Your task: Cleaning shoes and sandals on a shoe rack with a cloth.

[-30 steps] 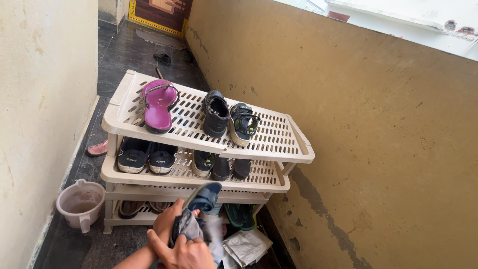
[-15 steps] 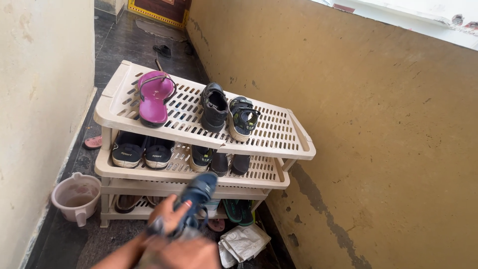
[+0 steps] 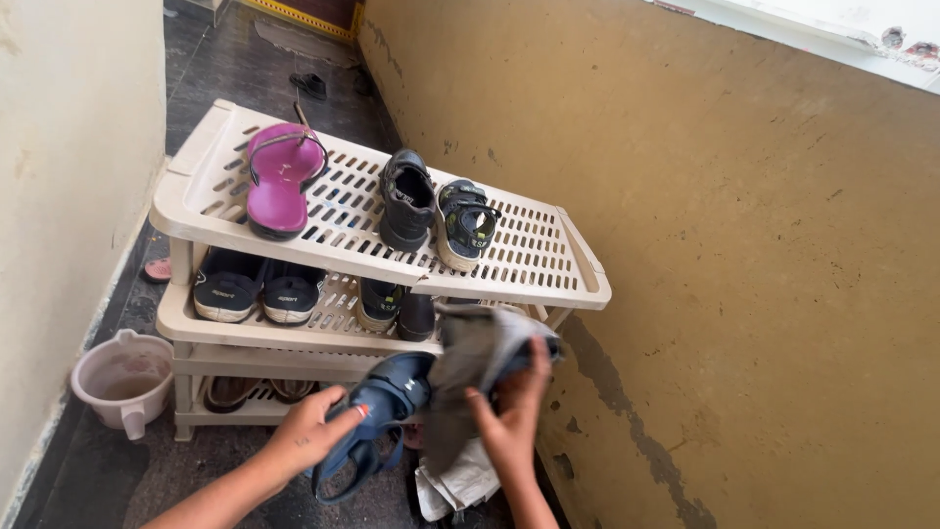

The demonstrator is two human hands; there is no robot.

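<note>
1. Nearest us, our left hand (image 3: 311, 438) is closed round the heel end of a dark blue sandal (image 3: 377, 416), held in the air in front of the rack's lower shelves, sole side partly up.
2. Our right hand (image 3: 514, 416) pinches a grey cloth (image 3: 468, 367) against the sandal's toe end — fingers curled over the fabric, thumb hidden beneath.
3. We judge the sandal light and fairly stiff in the sole, its straps floppy; the heel or the sole edges look the surest hold. The cloth is limp and drapes down over it.
4. Below the hands, more crumpled pale cloth (image 3: 458, 485) lies on the dark stone floor (image 3: 117, 480).
5. The cream plastic rack (image 3: 548, 260) stands just beyond — slatted shelves, tilted toward us, carrying a purple sandal (image 3: 277, 181), a black shoe (image 3: 406, 201) and other pairs below.
6. A pale bucket (image 3: 122, 377) sits left of the rack; a stained ochre wall (image 3: 744, 274) bounds the narrow passage on the right.
</note>
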